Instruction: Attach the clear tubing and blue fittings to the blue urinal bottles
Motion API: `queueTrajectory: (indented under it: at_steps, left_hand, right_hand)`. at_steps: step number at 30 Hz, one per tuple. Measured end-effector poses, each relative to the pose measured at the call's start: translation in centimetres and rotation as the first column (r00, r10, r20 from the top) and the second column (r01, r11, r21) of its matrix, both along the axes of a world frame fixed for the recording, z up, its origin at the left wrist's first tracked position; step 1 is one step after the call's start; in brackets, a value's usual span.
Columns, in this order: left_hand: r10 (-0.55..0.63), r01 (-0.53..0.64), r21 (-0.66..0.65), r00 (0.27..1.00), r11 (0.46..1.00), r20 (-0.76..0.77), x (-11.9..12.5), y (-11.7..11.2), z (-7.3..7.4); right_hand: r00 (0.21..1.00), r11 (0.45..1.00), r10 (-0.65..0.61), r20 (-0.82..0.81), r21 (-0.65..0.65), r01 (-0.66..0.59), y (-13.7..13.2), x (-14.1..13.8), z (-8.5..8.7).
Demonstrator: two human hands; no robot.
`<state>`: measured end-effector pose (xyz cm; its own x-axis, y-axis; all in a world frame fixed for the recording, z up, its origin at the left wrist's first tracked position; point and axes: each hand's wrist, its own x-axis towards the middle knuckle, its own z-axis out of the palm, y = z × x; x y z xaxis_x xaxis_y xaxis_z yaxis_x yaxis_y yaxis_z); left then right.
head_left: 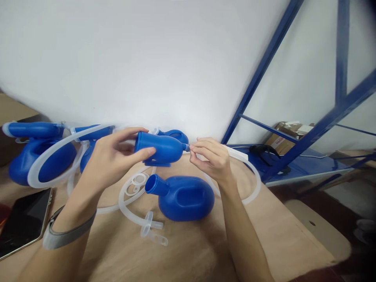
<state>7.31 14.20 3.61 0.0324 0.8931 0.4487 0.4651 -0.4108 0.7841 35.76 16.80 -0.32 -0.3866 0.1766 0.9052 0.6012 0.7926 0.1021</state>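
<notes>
My left hand (110, 160) grips a blue plastic funnel cup (163, 148), held sideways with its narrow nozzle pointing right. At the nozzle, the fingers of my right hand (213, 158) pinch the end of a clear tube (257, 176); how far the tube sits on the nozzle is hidden by the fingers. Below both hands lies a blue plastic urinal bottle (199, 209), its open neck facing left. Beside it are another clear tube (125, 207), a translucent cap with a spout (147, 225) and several white rings (139, 179).
At the left stand more blue bottles (44, 156) with funnels and looped tubing (35, 168). A phone (26, 215) lies on the brown-covered table (182, 258). To the right are a blue metal rack (264, 62), a cardboard box (282, 143) and a stool (320, 229).
</notes>
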Motion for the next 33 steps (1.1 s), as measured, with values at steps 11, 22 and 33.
queueTrajectory:
  at_steps: [11, 22, 33]
  left_hand:
    - [0.055, -0.055, 0.007, 0.997, 0.998, -0.049, 0.5, -0.6, 0.1]
    - [0.041, -0.028, -0.092, 0.988, 0.995, 0.146, 1.3, 0.9, -0.7]
    - [0.005, -0.009, 0.047, 0.996, 0.999, 0.088, 1.8, 0.2, -0.6]
  right_hand:
    - [0.994, 0.998, 0.049, 0.101, -0.031, -0.046, -0.3, 0.9, 0.2]
    - [0.997, 0.999, -0.053, 0.05, -0.013, 0.053, 1.5, 1.3, -1.0]
    - [0.999, 0.876, 0.037, 0.002, -0.481, -0.031, 0.0, 0.1, 0.1]
